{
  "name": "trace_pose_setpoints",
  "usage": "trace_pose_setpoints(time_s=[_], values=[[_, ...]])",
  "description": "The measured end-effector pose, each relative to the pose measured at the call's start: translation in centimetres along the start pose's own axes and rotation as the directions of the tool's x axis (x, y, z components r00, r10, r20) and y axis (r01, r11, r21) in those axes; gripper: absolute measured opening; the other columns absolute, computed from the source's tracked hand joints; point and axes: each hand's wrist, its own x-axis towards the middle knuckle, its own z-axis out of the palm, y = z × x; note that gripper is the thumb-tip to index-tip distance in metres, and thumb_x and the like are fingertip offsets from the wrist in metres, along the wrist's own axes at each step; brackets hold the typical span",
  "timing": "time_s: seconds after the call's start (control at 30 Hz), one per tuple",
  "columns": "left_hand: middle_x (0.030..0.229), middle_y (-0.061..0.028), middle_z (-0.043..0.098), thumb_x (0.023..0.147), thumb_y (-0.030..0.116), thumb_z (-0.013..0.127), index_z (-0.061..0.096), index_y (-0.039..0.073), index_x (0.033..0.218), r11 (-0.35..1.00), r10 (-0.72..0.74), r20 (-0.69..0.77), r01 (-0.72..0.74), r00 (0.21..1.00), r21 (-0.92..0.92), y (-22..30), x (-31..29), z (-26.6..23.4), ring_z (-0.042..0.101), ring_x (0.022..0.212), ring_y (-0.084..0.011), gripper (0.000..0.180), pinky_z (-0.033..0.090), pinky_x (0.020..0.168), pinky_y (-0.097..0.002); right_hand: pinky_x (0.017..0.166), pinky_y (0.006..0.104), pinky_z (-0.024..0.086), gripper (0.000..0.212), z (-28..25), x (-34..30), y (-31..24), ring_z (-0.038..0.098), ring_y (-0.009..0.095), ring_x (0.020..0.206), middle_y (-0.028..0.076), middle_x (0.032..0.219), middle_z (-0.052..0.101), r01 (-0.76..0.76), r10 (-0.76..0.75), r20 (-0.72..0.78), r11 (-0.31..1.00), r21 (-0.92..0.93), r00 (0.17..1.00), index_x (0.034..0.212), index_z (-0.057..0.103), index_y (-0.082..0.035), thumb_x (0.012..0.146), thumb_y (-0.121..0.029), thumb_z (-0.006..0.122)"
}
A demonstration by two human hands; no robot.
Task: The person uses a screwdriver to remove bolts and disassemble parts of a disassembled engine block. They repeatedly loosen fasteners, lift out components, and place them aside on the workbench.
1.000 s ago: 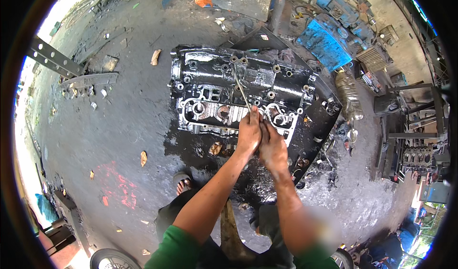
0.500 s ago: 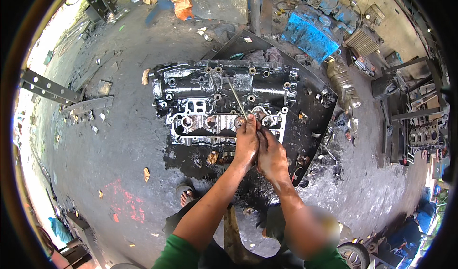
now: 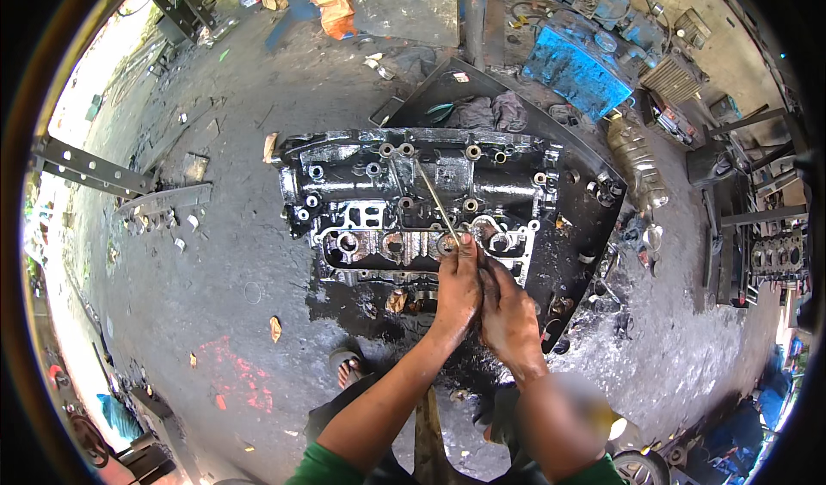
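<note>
An oily black cylinder head (image 3: 344, 184) with a bright machined rim lies in front of me. My left hand (image 3: 459, 291) is closed around the lower end of a thin metal rod (image 3: 436, 197), its thumb lying along it. The rod slants up and left across the cylinder head, with its far tip over the dark upper half. Pressed against the left one, my right hand (image 3: 509, 317) has its fingers curled in. Whatever the right palm grips is hidden. Both hands are over the near rim.
A dark metal plate (image 3: 594, 218) lies under the cylinder head, with a grey rag (image 3: 495, 113) on its far part. Beyond stands a blue machine (image 3: 578, 70). A perforated steel beam (image 3: 90, 171) is at left, metal racks (image 3: 757, 218) at right. Dry leaves and scraps dot the floor.
The whole scene has shifted slightly down and to the right in the picture. Both hands keep their closed hold, and the rod still slants across the cylinder head.
</note>
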Motion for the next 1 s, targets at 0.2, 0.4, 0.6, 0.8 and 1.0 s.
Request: trace_pose_setpoints(time_s=[0.2, 0.4, 0.6, 0.8, 1.0], values=[[0.072, -0.0042, 0.054, 0.098, 0.058, 0.044, 0.059, -0.001, 0.092, 0.966, 0.010, -0.017, -0.005, 1.000, 0.260, 1.4, 1.9, 1.0, 0.049, 0.071, -0.0119, 0.061, 0.044, 0.064, -0.0283, 0.075, 0.0448, 0.052, 0.036, -0.2, 2.8, -1.9, 0.068, 0.039, 0.083, 0.026, 0.092, 0.067, -0.227, 0.222, 0.061, 0.971, 0.076, 0.973, 0.124, 0.056, -0.003, 0.102, -0.028, 0.042], [0.069, 0.0008, 0.053, 0.098, 0.056, 0.048, 0.059, 0.008, 0.079, 0.937, -0.050, -0.115, 0.086, 0.992, 0.339, 3.0, 0.2, -1.9, 0.047, 0.064, -0.0081, 0.053, 0.040, 0.058, -0.0245, 0.081, 0.0483, 0.048, 0.035, 2.7, 0.4, -3.2, 0.059, 0.049, 0.098, 0.029, 0.105, 0.063, -0.153, 0.153, 0.016, 0.971, 0.182, 0.988, 0.118, 0.057, -0.002, 0.103, -0.029, 0.041], [0.073, -0.0013, 0.053, 0.102, 0.049, 0.043, 0.055, 0.003, 0.083, 0.998, 0.022, -0.092, -0.016, 0.996, 0.062, -0.2, -2.7, -2.1, 0.045, 0.068, -0.0096, 0.052, 0.041, 0.062, -0.0272, 0.088, 0.0496, 0.047, 0.036, 1.5, -1.7, 0.1, 0.058, 0.047, 0.106, 0.028, 0.114, 0.062, -0.030, 0.020, 0.126, 0.997, 0.076, 0.992, 0.127, 0.053, -0.004, 0.102, -0.028, 0.043], [0.070, -0.0046, 0.054, 0.101, 0.054, 0.041, 0.057, -0.002, 0.083, 0.963, 0.018, -0.086, 0.005, 0.996, 0.271, 1.6, 0.2, -3.8, 0.046, 0.066, -0.0128, 0.061, 0.043, 0.060, -0.0309, 0.082, 0.0427, 0.049, 0.032, 4.2, -0.1, -1.5, 0.065, 0.040, 0.093, 0.026, 0.103, 0.066, -0.007, 0.001, 0.059, 0.995, 0.104, 0.998, 0.123, 0.056, -0.002, 0.103, -0.024, 0.042], [0.073, -0.0044, 0.055, 0.099, 0.057, 0.043, 0.057, -0.001, 0.083, 0.969, 0.049, -0.110, -0.020, 0.993, 0.244, 0.1, -1.5, -3.9, 0.047, 0.071, -0.0121, 0.062, 0.042, 0.064, -0.0290, 0.092, 0.0417, 0.047, 0.038, 3.2, -1.2, -1.4, 0.061, 0.041, 0.108, 0.025, 0.115, 0.064, -0.043, 0.038, 0.117, 0.998, 0.043, 0.992, 0.128, 0.056, -0.002, 0.104, -0.026, 0.040]])
